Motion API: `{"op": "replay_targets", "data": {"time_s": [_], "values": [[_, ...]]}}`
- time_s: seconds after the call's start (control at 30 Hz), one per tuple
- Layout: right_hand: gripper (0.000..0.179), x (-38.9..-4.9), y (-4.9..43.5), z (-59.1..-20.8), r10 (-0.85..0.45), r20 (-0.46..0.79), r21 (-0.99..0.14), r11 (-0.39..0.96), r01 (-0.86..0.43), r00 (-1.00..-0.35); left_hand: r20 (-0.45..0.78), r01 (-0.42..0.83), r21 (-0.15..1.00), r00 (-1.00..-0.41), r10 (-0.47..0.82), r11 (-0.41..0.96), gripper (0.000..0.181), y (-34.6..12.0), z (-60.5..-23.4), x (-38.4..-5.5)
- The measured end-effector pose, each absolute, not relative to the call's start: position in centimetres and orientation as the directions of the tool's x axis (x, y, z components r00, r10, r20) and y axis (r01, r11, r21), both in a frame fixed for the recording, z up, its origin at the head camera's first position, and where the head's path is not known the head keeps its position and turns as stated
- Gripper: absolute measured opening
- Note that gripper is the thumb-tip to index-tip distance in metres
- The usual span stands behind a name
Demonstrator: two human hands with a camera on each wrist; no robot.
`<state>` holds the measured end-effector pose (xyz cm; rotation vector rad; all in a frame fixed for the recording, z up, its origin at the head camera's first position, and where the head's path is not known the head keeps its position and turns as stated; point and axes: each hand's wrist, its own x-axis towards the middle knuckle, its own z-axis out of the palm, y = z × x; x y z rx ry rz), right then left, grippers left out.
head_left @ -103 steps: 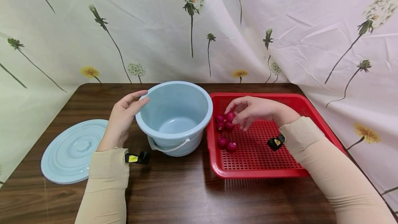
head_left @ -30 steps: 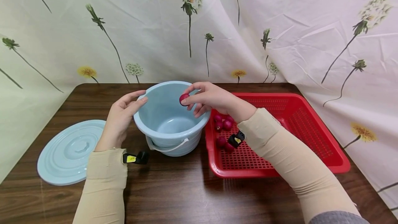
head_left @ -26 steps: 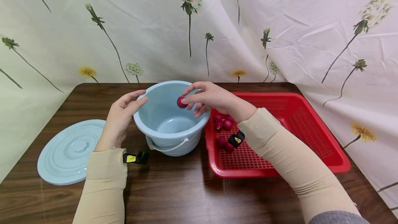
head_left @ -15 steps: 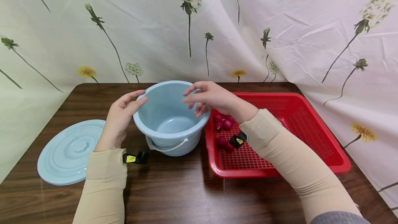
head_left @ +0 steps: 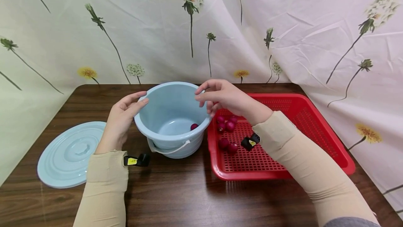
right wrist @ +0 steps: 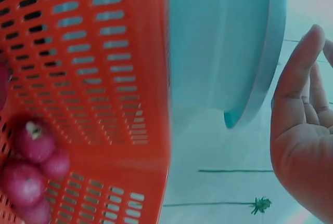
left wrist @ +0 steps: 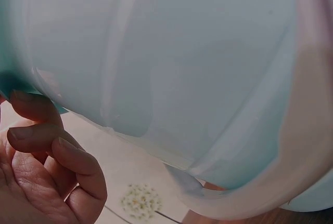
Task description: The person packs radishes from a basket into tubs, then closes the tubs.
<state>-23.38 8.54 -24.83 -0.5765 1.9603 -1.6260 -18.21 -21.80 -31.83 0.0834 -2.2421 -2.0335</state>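
My left hand (head_left: pixel 124 115) grips the left rim of a light blue bucket (head_left: pixel 185 146), thumb and forefinger at its edge. In the left wrist view, the bucket wall (left wrist: pixel 182 68) fills most of the frame beside that hand's bent fingers (left wrist: pixel 78 167). One small magenta radish (head_left: pixel 194 126) lies on the bucket floor, at the right. Over the bucket's right rim, my right hand (head_left: pixel 228 97) holds nothing, its fingers loosely bent. Several more radishes (head_left: pixel 230 126) sit in the left part of a red mesh basket (head_left: pixel 315 125); the right wrist view shows a pale stub on one radish (right wrist: pixel 34 138).
A round light blue lid (head_left: pixel 72 157) lies flat on the dark wooden table (head_left: pixel 176 195), left of the bucket. The basket stands close against the bucket's right side. A white curtain printed with dandelions (head_left: pixel 151 38) hangs behind the table.
My right hand took a radish from the basket, carried it left over the bucket and let it drop in. It has since moved back rightward to the rim. My left hand stays put.
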Motion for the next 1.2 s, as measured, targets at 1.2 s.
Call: {"op": "replay_targets", "data": {"time_s": [1.2], "values": [[0.016, -24.5, 15.6, -29.8, -0.651, -0.242, -0.950, 0.309, 0.040, -0.719, 0.037, 0.027, 0.996, -0.992, -0.117, 0.090, 0.053, -21.9, -31.9, -18.3]]}}
